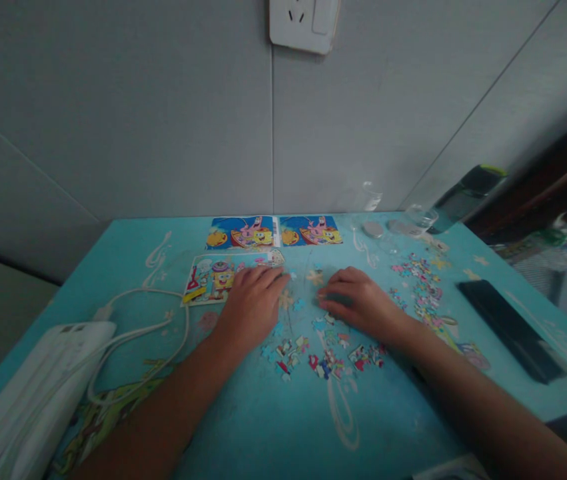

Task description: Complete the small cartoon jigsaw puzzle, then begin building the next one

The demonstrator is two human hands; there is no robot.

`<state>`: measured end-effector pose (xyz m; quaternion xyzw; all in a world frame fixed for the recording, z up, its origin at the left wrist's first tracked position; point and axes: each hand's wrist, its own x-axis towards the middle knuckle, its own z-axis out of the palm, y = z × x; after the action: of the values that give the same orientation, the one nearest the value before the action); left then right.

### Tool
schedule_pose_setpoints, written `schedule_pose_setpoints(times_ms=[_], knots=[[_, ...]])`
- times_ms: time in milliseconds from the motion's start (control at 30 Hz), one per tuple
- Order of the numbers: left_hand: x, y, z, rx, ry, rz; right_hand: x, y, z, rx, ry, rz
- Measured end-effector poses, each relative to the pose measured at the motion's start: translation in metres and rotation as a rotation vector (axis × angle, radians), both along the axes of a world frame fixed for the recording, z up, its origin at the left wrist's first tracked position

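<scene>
My left hand (258, 303) lies palm down over the right part of a cartoon picture sheet (208, 277), fingers stretched forward and partly covering it. Small blue jigsaw pieces (298, 305) are scattered between my hands. My right hand (360, 301) hovers or rests to the right of them, its fingers bent and the tips close together; what is between them is too small to make out. Nearer to me lie loose jigsaw pieces, in a left cluster (290, 353), a middle cluster (330, 363) and a right cluster (367, 357).
Two cartoon cards (243, 233) lie by the wall. More jigsaw pieces (426, 290) spread at the right, beside a black oblong case (513, 327). Clear cups (420, 219) and a dark bottle (466, 197) stand behind. A white power strip (38, 393) with a looped cable (186, 333) occupies the left.
</scene>
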<state>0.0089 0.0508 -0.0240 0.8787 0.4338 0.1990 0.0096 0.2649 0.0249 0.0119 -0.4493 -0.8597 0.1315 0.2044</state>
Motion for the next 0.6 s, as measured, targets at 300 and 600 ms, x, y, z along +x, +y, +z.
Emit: schedule_pose_setpoints(times_ms=[300,600], knots=[[0.001,-0.001,0.001,-0.008,-0.016,0.009,-0.010,-0.019,0.011,-0.078,-0.133,0.113],[0.002,-0.002,0.002,-0.013,-0.018,0.009,-0.010,-0.011,-0.001,0.007,-0.003,0.169]])
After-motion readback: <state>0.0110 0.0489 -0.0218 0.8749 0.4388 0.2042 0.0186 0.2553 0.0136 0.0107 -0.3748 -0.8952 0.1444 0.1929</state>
